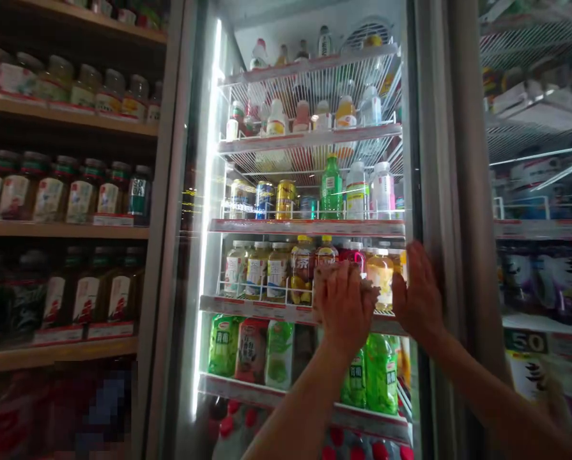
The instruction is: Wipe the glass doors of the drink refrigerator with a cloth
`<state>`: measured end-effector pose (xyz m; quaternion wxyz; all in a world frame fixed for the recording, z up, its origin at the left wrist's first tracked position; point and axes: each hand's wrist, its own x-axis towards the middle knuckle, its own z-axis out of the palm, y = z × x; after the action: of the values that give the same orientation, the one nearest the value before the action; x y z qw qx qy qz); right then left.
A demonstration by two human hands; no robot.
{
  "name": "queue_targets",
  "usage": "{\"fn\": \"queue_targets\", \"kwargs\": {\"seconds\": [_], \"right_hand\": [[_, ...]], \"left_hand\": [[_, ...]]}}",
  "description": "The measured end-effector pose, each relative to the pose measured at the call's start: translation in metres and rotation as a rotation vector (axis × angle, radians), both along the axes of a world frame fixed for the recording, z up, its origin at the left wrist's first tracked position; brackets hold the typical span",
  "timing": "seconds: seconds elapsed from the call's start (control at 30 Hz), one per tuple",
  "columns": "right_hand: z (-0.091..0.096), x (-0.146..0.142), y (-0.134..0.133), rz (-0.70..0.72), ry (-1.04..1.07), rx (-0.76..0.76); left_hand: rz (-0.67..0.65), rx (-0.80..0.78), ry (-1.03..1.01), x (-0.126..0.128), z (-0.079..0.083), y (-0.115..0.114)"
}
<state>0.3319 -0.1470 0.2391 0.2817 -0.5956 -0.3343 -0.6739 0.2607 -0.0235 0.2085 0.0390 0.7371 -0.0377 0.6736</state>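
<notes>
A tall drinks fridge stands in front of me, its glass door [309, 348] across the middle of the view. My left hand [346, 303] presses a crumpled, pale cloth [323, 287] against the glass, level with a row of bottled drinks. The hand covers much of the cloth, which sticks out on both sides of the fingers. To its right, my right hand [417, 294] lies with straight fingers and the thumb apart, against the door near its right frame [451, 191]. Nothing is in that hand. Behind the glass are tea bottles [302, 268] and green bottles [381, 370].
Wooden shelves [65, 230] at the left carry rows of jars and bottles. Inside the fridge, wire racks [309, 137] hold bottles and cans [286, 199]. A second fridge section with packaged goods [535, 275] is at the right, partly blurred.
</notes>
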Motion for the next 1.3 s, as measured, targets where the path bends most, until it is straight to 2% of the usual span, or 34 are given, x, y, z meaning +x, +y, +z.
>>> {"fn": "queue_targets", "kwargs": {"seconds": [0.03,0.1,0.13,0.2,0.27,0.33,0.37,0.43,0.5,0.57,0.63,0.7,0.77,0.83,0.9,0.97,1.0,1.07,1.2,1.23,1.27,1.3], "right_hand": [[-0.002,0.004,0.002,-0.026,-0.004,0.01],[-0.007,0.009,0.007,-0.085,-0.027,0.006],[-0.01,0.01,0.009,-0.112,-0.037,0.0],[-0.013,0.009,0.011,-0.153,-0.046,-0.01],[-0.014,0.007,0.011,-0.198,-0.041,-0.033],[-0.013,0.005,0.011,-0.237,-0.041,-0.053],[-0.013,0.005,0.01,-0.249,-0.044,-0.059],[-0.013,0.006,0.008,-0.253,-0.062,-0.063],[-0.013,0.007,0.007,-0.236,-0.076,-0.069],[-0.014,0.008,0.006,-0.214,-0.081,-0.081],[-0.014,0.008,0.006,-0.208,-0.075,-0.073],[-0.014,0.009,0.007,-0.213,-0.071,-0.053],[-0.015,0.009,0.007,-0.216,-0.073,-0.034],[-0.015,0.01,0.006,-0.212,-0.088,-0.032],[-0.015,0.011,0.004,-0.211,-0.112,-0.033],[-0.015,0.013,0.002,-0.214,-0.143,-0.041],[-0.015,0.014,0.002,-0.22,-0.15,-0.045],[-0.015,0.016,0.002,-0.227,-0.16,-0.039],[-0.015,0.016,0.005,-0.251,-0.15,-0.022],[-0.015,0.016,0.005,-0.254,-0.152,-0.021],[-0.015,0.016,0.006,-0.257,-0.153,-0.022],[-0.015,0.017,0.006,-0.256,-0.156,-0.024]], "left_hand": [[0.043,0.103,-0.025,0.001,0.001,0.009],[0.141,0.218,-0.076,-0.003,0.003,0.042],[0.188,0.209,-0.093,-0.009,0.004,0.064],[0.275,0.086,-0.141,-0.022,0.004,0.106],[0.339,-0.053,-0.208,-0.029,0.004,0.128],[0.359,-0.066,-0.23,-0.026,0.001,0.118],[0.343,0.008,-0.206,-0.021,-0.002,0.104],[0.271,0.263,-0.112,-0.008,-0.004,0.071],[0.2,0.502,-0.033,-0.001,-0.001,0.054],[0.197,0.543,-0.033,-0.007,0.008,0.07],[0.256,0.382,-0.09,-0.022,0.018,0.11],[0.323,0.169,-0.147,-0.038,0.019,0.149],[0.357,0.079,-0.156,-0.044,0.009,0.16],[0.331,0.169,-0.1,-0.039,-0.007,0.137],[0.258,0.367,-0.021,-0.026,-0.02,0.099],[0.201,0.54,0.02,-0.017,-0.024,0.076],[0.194,0.572,0.023,-0.016,-0.022,0.077],[0.233,0.488,0.007,-0.027,-0.012,0.106],[0.379,-0.051,-0.168,-0.06,0.002,0.206],[0.409,-0.186,-0.238,-0.064,0.001,0.219],[0.428,-0.284,-0.293,-0.064,-0.002,0.222],[0.432,-0.322,-0.318,-0.06,-0.005,0.215]]}}
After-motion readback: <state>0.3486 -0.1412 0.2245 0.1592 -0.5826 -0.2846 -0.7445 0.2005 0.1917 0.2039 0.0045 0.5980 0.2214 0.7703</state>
